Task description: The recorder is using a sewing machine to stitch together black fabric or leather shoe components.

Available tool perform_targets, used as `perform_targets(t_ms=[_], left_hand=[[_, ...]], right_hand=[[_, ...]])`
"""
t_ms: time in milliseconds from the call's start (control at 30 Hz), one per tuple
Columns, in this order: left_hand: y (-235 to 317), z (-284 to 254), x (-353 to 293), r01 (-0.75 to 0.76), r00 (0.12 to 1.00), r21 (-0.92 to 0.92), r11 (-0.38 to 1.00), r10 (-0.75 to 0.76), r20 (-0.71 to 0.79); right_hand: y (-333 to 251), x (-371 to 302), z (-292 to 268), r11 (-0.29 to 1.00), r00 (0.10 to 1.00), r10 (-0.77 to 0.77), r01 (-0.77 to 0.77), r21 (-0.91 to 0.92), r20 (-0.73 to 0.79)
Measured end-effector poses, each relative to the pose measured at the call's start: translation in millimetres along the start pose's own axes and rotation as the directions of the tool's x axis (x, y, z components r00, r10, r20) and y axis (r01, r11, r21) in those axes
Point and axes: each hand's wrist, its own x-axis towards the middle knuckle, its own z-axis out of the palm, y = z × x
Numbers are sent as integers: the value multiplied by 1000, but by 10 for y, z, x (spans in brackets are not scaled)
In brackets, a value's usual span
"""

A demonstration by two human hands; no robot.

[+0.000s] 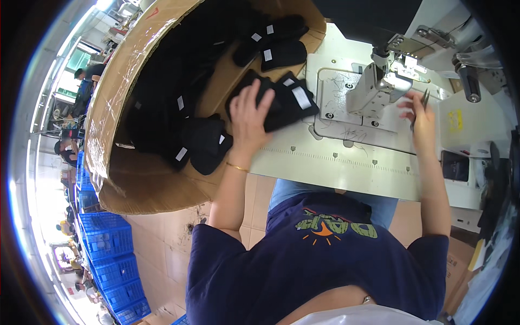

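Observation:
My left hand (249, 116) lies with spread fingers on black fabric pieces (279, 103) with white labels, at the border between a cardboard box and the sewing machine's bed. All its fingers show on top of the cloth. My right hand (425, 119) is to the right of the machine head (374, 89), its fingers bent round a slim dark two-pronged tool (426, 98). Whether that is tweezers or thread snips is too small to tell. A metal plate (338, 89) with loose thread bits lies under the machine head.
The large cardboard box (103, 130) at left holds many black labelled pieces (203, 143). Blue plastic crates (111, 238) stand on the floor at lower left. A ruler scale (336, 157) runs along the machine table's near edge. Other people sit far left.

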Motion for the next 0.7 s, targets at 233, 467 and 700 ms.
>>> perform_targets(t_ms=[233, 467, 700], left_hand=[[515, -71, 196, -127, 984, -449, 884, 170, 55], [553, 82, 294, 81, 997, -492, 867, -64, 50], [660, -287, 458, 74, 853, -701, 709, -410, -324]], right_hand=[[-53, -932, 321, 991, 957, 136, -135, -21, 256], [-20, -1126, 871, 982, 816, -132, 31, 185, 563], [-16, -1073, 811, 994, 876, -82, 108, -27, 475]])
